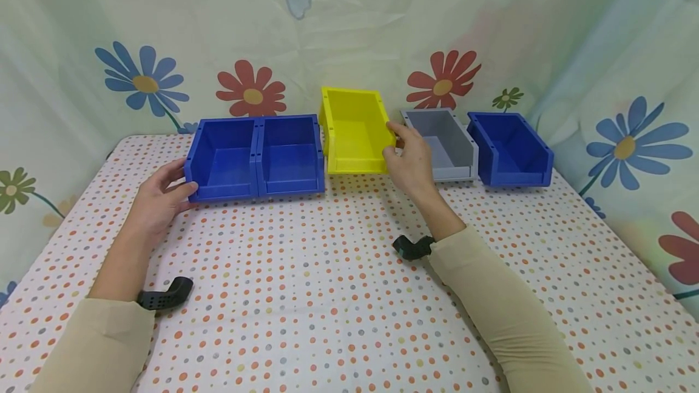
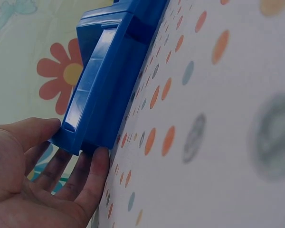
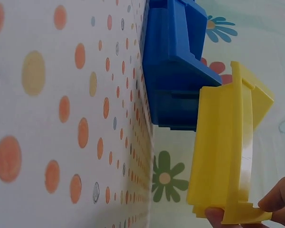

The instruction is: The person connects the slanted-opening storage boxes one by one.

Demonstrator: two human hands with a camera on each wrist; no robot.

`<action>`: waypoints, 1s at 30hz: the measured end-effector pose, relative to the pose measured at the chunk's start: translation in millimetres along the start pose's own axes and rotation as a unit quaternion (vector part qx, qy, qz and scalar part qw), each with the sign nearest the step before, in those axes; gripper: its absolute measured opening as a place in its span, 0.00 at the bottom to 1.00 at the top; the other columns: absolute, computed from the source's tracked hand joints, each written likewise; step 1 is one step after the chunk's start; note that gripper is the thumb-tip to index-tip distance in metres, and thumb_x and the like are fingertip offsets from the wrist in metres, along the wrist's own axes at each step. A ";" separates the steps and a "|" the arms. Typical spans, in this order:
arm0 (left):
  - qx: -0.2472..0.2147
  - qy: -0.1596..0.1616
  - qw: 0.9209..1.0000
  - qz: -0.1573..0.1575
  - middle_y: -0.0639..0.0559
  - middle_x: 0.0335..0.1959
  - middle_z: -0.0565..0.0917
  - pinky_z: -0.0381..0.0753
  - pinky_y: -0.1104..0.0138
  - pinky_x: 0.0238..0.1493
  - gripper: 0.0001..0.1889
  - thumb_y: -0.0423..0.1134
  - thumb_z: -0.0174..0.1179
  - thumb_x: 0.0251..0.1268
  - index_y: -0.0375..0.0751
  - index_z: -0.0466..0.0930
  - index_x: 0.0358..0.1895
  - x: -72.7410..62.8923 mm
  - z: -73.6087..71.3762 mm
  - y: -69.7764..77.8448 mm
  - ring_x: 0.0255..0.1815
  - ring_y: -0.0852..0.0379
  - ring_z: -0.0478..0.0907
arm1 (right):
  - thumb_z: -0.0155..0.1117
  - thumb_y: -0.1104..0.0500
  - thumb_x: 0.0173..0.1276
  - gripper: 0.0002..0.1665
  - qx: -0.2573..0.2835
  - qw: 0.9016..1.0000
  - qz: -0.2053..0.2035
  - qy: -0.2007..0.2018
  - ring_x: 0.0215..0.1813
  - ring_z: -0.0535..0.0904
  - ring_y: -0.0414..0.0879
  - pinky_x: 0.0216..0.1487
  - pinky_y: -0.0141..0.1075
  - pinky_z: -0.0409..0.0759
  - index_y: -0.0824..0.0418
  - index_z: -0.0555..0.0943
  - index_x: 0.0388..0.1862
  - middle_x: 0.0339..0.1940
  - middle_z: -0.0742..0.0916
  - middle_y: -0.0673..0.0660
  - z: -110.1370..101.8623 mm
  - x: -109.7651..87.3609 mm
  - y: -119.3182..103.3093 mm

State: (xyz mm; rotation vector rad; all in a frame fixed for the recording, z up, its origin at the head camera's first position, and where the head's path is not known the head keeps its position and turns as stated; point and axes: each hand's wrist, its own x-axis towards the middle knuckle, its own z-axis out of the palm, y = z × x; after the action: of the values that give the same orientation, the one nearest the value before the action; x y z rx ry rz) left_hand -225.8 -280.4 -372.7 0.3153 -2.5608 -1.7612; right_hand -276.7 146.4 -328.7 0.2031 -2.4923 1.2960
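A yellow storage bin point(image 1: 357, 165) is raised off the table and tilted, its near side beside the second blue bin point(image 1: 290, 185). My right hand point(image 1: 411, 159) pinches its right wall at the rim; the right wrist view shows a gap between the yellow bin point(image 3: 213, 152) and the tabletop. At the far left, my left hand point(image 1: 155, 202) grips the outer front corner of the first blue bin point(image 1: 225, 191). In the left wrist view its thumb lies on the front corner of that bin point(image 2: 102, 95), with the fingers around its side and lower edge.
To the right of the yellow bin stand a grey bin point(image 1: 453, 173) and another blue bin point(image 1: 521, 179). A dotted cloth point(image 1: 306, 308) covers the table. A flower-print curtain point(image 1: 355, 29) hangs close behind the bins. Black wrist devices point(image 1: 166, 296) sit at both sleeves.
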 end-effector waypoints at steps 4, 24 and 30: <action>-0.001 0.001 1.000 0.001 0.45 0.85 0.56 0.82 0.64 0.63 0.35 0.46 0.53 0.82 0.59 0.50 0.85 0.2 0.3 0.2 0.80 0.41 0.63 | 0.54 0.68 0.73 0.31 -0.004 1.000 -0.008 0.002 0.65 0.79 0.61 0.57 0.51 0.88 0.66 0.72 0.75 0.66 0.78 0.68 -0.1 -0.9 -0.3; -0.007 -0.001 1.000 0.000 0.44 0.85 0.56 0.81 0.59 0.66 0.35 0.45 0.53 0.82 0.60 0.50 0.85 0.8 1.0 0.9 0.81 0.40 0.63 | 0.53 0.66 0.77 0.29 0.015 1.000 -0.012 -0.019 0.65 0.78 0.58 0.61 0.51 0.86 0.63 0.71 0.76 0.70 0.77 0.64 -4.6 2.7 -2.9; 0.002 0.002 1.000 -0.001 0.44 0.84 0.57 0.80 0.56 0.67 0.35 0.46 0.53 0.82 0.59 0.50 0.85 -0.6 0.3 0.9 0.81 0.40 0.63 | 0.56 0.63 0.76 0.30 -0.023 0.999 -0.048 -0.004 0.63 0.76 0.62 0.62 0.52 0.83 0.64 0.71 0.76 0.70 0.76 0.67 -3.4 2.7 -1.7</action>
State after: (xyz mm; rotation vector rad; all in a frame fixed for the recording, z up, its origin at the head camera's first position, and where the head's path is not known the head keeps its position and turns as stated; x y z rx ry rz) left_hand -225.4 -279.7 -371.9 0.3210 -2.5632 -1.7535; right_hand -278.0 148.2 -324.7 0.3140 -2.4837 1.2022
